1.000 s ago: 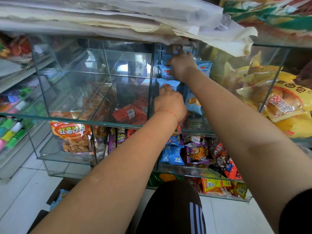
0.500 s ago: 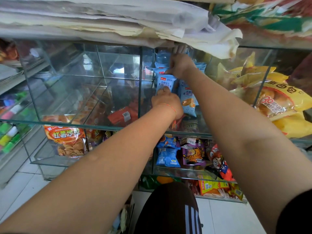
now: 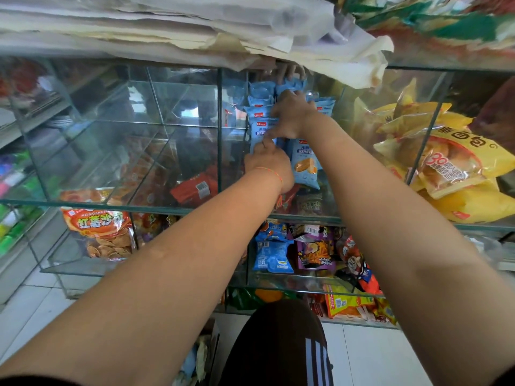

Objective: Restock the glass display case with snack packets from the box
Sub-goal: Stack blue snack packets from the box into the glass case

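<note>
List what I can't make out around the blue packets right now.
- Head view: left hand fingertips, hidden behind its knuckles.
- Right hand grip, fingers buried among light blue snack packets.
- Rear packets, hidden under hanging paper sheets.
- Supply box, cut off at bottom edge.

Both arms extended forward; left hand [image 3: 269,165] held below right hand [image 3: 292,115], fingers of both curled, knuckles upward.

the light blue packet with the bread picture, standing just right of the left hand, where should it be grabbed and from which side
Pinch the light blue packet by its upper crimped seam, coming from the open front and slightly above. It stands nearly upright, its printed face toward the camera, with more blue packets stacked behind it and the left hand close on one side, so the flat top edge is probably the freest part for the fingers.
</note>
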`<move>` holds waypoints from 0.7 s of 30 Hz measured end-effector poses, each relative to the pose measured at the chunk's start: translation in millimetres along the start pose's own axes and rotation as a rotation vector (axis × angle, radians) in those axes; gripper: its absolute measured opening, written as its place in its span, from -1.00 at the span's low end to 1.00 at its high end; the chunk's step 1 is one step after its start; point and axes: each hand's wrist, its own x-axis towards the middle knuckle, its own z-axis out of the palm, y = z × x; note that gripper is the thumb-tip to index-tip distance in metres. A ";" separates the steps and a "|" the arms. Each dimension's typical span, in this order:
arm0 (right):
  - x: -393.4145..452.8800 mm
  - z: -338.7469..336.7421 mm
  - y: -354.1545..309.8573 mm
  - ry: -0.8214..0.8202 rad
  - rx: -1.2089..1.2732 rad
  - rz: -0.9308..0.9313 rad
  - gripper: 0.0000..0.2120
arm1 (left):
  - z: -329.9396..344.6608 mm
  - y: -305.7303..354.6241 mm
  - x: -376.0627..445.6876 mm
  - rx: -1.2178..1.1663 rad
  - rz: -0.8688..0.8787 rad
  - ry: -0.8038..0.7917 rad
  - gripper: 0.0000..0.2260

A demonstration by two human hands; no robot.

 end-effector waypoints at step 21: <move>3.8 6.9 18.4 0.170 0.290 0.162 -0.64 | 2.4 -7.7 9.4 -0.124 -0.040 0.110 -0.44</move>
